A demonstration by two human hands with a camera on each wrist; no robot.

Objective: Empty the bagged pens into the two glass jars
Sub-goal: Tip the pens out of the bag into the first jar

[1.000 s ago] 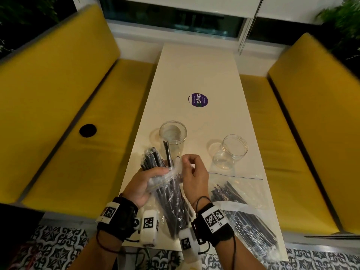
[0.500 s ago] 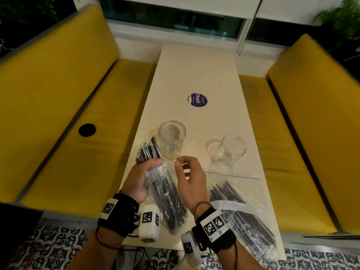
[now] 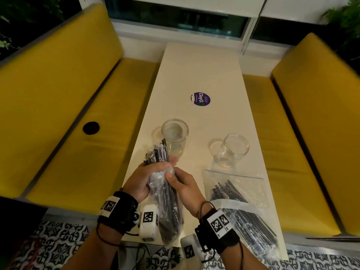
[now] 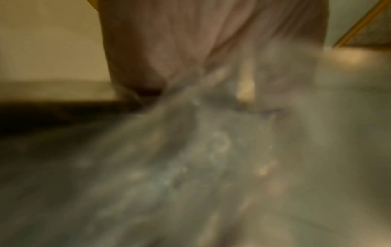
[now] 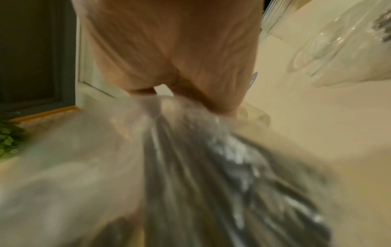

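A clear plastic bag of black pens (image 3: 167, 203) is held above the near end of the white table (image 3: 202, 71). Its pen tips (image 3: 158, 152) stick out of the open top, just in front of the left glass jar (image 3: 174, 137). My left hand (image 3: 145, 177) grips the bag's neck from the left. My right hand (image 3: 181, 184) grips it from the right, thumb on the plastic. The right glass jar (image 3: 232, 151) stands empty. Both wrist views are blurred: palm (image 5: 169, 46) and bag plastic (image 5: 190, 167) fill them, and the left wrist view shows crumpled bag plastic (image 4: 190, 158).
Two more bags of pens (image 3: 233, 190) (image 3: 253, 228) lie on the table's near right. A purple sticker (image 3: 200, 99) marks the table's middle. Yellow benches (image 3: 64, 106) (image 3: 315, 121) flank the table. A patterned floor (image 3: 54, 246) lies below the near edge.
My right hand has moved from pinching the bag's top edge to gripping the bag's neck beside my left hand. The bundle of pens has tilted more upright towards the left jar.
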